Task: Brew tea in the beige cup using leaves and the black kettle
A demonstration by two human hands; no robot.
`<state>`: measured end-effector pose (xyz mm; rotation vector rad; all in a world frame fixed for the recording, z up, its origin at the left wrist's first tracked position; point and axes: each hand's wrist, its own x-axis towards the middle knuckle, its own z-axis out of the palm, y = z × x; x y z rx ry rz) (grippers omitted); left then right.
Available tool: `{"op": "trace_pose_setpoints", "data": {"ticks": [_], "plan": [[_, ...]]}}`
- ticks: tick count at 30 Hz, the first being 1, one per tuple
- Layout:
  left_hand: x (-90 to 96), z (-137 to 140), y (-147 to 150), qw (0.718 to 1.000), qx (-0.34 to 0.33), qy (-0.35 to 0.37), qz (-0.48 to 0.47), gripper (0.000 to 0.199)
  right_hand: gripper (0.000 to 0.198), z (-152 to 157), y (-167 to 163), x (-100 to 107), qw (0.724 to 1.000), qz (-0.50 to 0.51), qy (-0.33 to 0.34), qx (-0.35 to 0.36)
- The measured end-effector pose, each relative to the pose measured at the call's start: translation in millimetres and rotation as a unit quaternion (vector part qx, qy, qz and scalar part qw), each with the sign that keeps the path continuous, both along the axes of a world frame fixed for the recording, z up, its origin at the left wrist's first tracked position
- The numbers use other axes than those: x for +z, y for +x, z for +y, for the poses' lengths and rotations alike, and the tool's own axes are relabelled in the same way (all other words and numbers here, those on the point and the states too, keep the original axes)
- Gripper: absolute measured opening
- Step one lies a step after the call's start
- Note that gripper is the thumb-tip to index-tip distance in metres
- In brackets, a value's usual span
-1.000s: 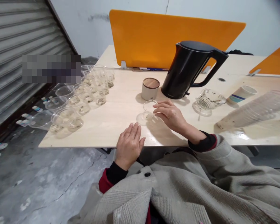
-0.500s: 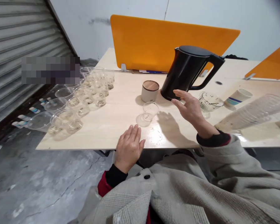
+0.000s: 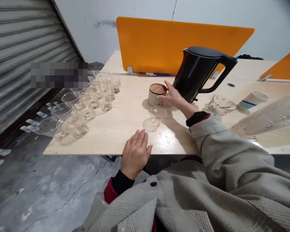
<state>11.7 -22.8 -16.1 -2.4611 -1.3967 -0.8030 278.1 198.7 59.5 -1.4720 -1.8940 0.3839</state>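
My left hand (image 3: 136, 153) lies flat at the table's front edge, fingers stretched out, holding nothing. At the right side of a small pale canister (image 3: 153, 99) with a wooden lid (image 3: 158, 88), my right hand (image 3: 175, 96) reaches in with thumb and fingers apart; I cannot tell whether it touches the canister. Just in front of the canister stands a clear plastic cup (image 3: 158, 116) with a few dark bits at its bottom. Behind my right hand stands a black electric kettle (image 3: 198, 71), its handle to the right.
Many clear cups (image 3: 87, 100) with leafy bits and liquid crowd the table's left side. To the right are a clear bowl (image 3: 221, 105), a paper cup (image 3: 253, 100) on its side and a lying stack of plastic cups (image 3: 270, 116). An orange divider (image 3: 178, 45) stands behind.
My right hand has moved left, from in front of the kettle to the canister. My left hand has stayed flat on the table edge. The view has shifted slightly.
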Motion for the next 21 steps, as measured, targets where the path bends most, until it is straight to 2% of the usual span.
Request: {"op": "trace_pose_setpoints", "data": {"ticks": [6, 10, 14, 17, 21], "plan": [[-1.3, -0.6, 0.6, 0.999, -0.001, -0.028, -0.019, 0.050, 0.094, 12.9, -15.8, -10.4, 0.998, 0.052, 0.025, 0.040], [0.8, -1.1, 1.0, 0.999, 0.000, -0.033, -0.015, 0.048, 0.085, 15.3, -11.6, -14.9, 0.997, 0.072, 0.042, 0.003], [1.0, -1.0, 0.8, 0.999, 0.000, -0.032, -0.011, 0.047, 0.084, 11.6, 2.4, -0.2, 0.993, 0.072, 0.090, -0.029], [0.2, -0.7, 0.6, 1.000, 0.000, -0.026, -0.010, 0.047, 0.085, -18.6, 15.0, 25.1, 0.987, 0.058, 0.139, -0.051], [0.7, 0.1, 0.1, 0.998, -0.005, -0.046, -0.030, 0.047, 0.081, -100.7, 30.4, 57.0, 0.976, 0.053, 0.203, -0.060]]}}
